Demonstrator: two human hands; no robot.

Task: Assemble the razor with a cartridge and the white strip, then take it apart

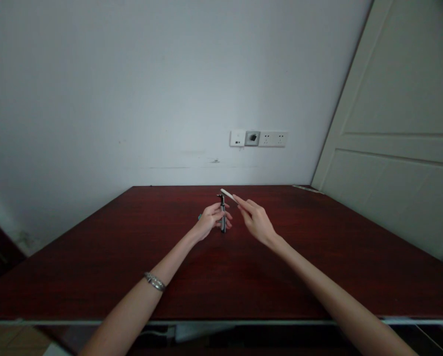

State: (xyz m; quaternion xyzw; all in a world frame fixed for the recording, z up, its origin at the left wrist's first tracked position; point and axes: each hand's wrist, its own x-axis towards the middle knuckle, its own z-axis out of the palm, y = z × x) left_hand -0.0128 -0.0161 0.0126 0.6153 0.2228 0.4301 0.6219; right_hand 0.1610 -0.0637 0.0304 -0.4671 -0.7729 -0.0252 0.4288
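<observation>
My left hand (208, 221) is wrapped round a slim black-and-grey stick-like device (223, 217), held upright over the table. A small dark head (220, 197) juts out at the device's top. Just above it, my right hand (256, 220) grips the lower end of a slim, flat white object (227, 194), which slants up to the left. Its far end lies close to the device's head; whether they touch I cannot tell. A bit of something bluish (199, 216) shows behind my left hand, too small to name.
The dark red wooden table (162, 207) reaches back to a pale wall (132, 89) with a row of sockets (259, 139). A white panelled door (399, 123) stands along the right. A thin flat strip (308, 189) lies at the back right edge.
</observation>
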